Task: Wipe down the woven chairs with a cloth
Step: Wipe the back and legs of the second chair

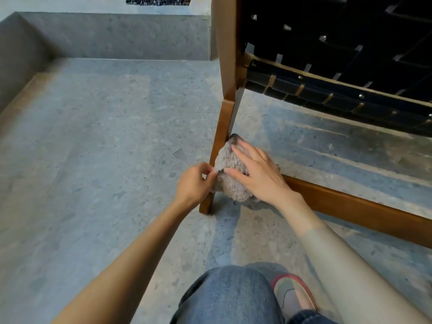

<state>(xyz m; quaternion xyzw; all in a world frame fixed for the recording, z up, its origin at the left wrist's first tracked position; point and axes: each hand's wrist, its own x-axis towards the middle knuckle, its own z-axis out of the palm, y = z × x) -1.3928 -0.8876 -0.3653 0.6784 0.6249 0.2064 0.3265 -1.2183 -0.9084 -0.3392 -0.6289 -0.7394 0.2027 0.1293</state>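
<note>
Left grip point(194, 183) pinches the fluffy grey cloth point(230, 190), right grip point(257, 174) presses it straight-fingered on the brown wooden chair leg point(219, 136): leg-wiping, likely needing a firm stroke next.

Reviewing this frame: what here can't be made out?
Head view only.
- The chair leg, lower stretch: hidden by the cloth and right hand.
- The woven chair: mostly cut off by top and right edges.
- The dark textured patch at top edge: cut off, unidentifiable.
- Cloth edge pinched by the left hand: covered by its fingers.
</note>
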